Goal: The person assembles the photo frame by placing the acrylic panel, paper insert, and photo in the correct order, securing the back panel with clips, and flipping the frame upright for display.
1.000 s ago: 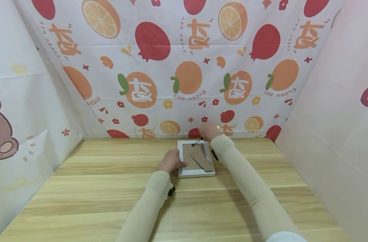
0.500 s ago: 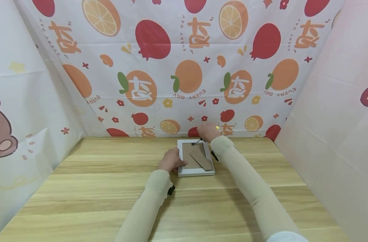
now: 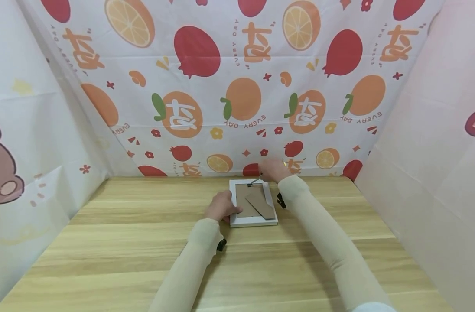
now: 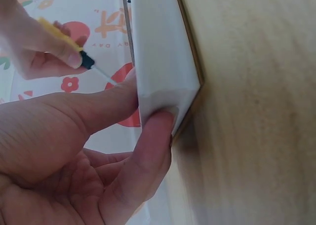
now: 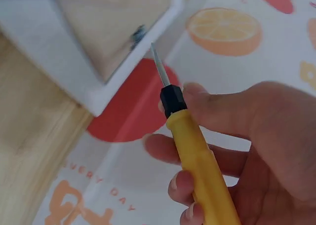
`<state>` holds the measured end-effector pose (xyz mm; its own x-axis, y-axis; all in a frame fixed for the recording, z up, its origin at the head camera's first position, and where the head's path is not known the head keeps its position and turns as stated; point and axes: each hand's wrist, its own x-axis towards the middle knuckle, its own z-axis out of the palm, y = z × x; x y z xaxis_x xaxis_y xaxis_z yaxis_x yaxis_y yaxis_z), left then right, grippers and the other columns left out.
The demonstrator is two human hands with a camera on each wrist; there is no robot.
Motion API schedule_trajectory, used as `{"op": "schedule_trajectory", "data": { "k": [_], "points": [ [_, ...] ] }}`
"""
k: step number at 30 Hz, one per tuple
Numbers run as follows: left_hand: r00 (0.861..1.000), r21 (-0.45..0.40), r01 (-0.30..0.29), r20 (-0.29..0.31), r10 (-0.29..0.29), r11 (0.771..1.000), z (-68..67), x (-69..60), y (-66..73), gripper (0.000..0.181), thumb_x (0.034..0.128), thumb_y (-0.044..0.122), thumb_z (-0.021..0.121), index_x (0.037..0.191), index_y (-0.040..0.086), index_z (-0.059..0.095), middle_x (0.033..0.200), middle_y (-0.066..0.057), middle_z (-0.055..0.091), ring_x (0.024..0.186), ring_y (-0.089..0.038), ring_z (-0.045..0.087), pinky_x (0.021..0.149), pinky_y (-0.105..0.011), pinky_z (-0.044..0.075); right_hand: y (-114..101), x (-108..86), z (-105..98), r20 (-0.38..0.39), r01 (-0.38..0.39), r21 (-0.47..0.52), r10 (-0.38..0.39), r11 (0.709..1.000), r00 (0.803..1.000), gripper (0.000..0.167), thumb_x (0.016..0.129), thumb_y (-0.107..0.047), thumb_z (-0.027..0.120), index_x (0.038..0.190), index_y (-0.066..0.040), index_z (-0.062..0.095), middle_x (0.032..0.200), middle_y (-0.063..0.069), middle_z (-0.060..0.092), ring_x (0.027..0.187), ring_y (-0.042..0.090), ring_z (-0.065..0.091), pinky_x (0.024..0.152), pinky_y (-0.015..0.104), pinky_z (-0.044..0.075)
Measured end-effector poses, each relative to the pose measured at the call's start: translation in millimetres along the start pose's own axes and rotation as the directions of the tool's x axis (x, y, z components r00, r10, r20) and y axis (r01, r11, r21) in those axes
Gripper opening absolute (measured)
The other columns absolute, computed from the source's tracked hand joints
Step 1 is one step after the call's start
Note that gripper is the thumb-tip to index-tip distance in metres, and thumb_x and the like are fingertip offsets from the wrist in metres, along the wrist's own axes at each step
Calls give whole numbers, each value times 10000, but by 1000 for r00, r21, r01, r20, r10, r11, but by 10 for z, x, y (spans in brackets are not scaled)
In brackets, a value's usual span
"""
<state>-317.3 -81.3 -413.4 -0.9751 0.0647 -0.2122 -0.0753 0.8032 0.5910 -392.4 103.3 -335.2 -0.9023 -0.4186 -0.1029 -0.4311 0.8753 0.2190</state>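
A white picture frame (image 3: 254, 222) lies face down on the wooden table, with its brown backing and a slanted brown stand flap (image 3: 260, 205) on top. My left hand (image 3: 220, 206) pinches the frame's left edge, thumb on top and fingers against the side. My right hand (image 3: 274, 169) holds a yellow-handled screwdriver (image 5: 195, 153) with a black collar and thin metal shaft. In the right wrist view, its tip is at the frame's far border, near a small dark metal piece (image 5: 138, 34) on the backing. Whether the tip touches anything cannot be told.
The wood-grain table (image 3: 136, 242) stretches around the frame on all sides. A white fruit-print cloth (image 3: 206, 112) hangs right behind the table's far edge. Pale cloth walls stand at left (image 3: 46, 130) and right (image 3: 428, 151).
My right hand has shifted slightly to the right with the screwdriver. My left hand and the frame have stayed in place.
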Motion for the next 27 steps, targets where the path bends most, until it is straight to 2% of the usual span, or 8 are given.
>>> {"op": "schedule_trajectory", "data": {
  "k": [3,8,15,18,22,25,27],
  "points": [
    [1000,-4,-8,-10,8,1000,-15,2,4,385,872,259,846,1020,-3,605,840,-149,646,495,-205,662,439,-273,513,-52,-25,-57,-6,21,31,-20,999,1000,140,972,-242,730,945,-120,792,841,13,749,710,165,550,663,271,490],
    [1000,5,-11,-4,11,1000,-25,-4,3,373,877,269,842,993,5,605,838,-147,651,502,-198,668,447,-269,516,-219,-33,-103,27,103,-8,-103,995,994,148,983,-253,704,956,-166,819,854,-13,747,718,145,529,636,264,445],
    [1000,-18,-6,2,6,1000,-12,-9,-8,375,876,249,843,1005,9,586,862,-157,651,502,-210,681,454,-283,530,-394,5,-60,8,145,-29,-145,989,989,111,977,-272,707,942,-231,805,977,-55,773,842,128,631,790,346,570],
    [1000,-30,-11,-3,11,999,-14,-4,-8,366,874,242,844,1007,10,595,870,-152,656,506,-208,683,470,-293,547,-426,12,-52,0,148,-17,-148,989,989,124,974,-249,708,877,-216,778,908,-59,744,785,120,596,742,319,537],
    [1000,-28,-14,1,14,1000,-18,-8,-10,366,879,243,840,1004,18,580,853,-143,651,510,-205,680,461,-285,536,-447,13,-42,6,143,-7,-143,990,990,216,972,-202,685,756,-191,696,737,-51,603,694,125,491,639,285,407],
    [1000,-15,-15,4,15,1000,-16,-14,-16,371,881,248,837,995,20,567,835,-141,642,504,-202,676,437,-269,510,-456,15,-26,18,143,1,-143,990,989,236,974,-190,669,739,-190,670,698,-48,539,681,130,469,611,279,367],
    [1000,-9,-16,2,16,1000,-16,-14,-19,371,882,251,837,990,22,565,831,-139,637,500,-198,673,425,-260,498,-461,18,-20,23,142,4,-142,990,990,212,978,-199,674,766,-196,689,703,-51,551,688,134,484,607,275,372]
  ]
}}
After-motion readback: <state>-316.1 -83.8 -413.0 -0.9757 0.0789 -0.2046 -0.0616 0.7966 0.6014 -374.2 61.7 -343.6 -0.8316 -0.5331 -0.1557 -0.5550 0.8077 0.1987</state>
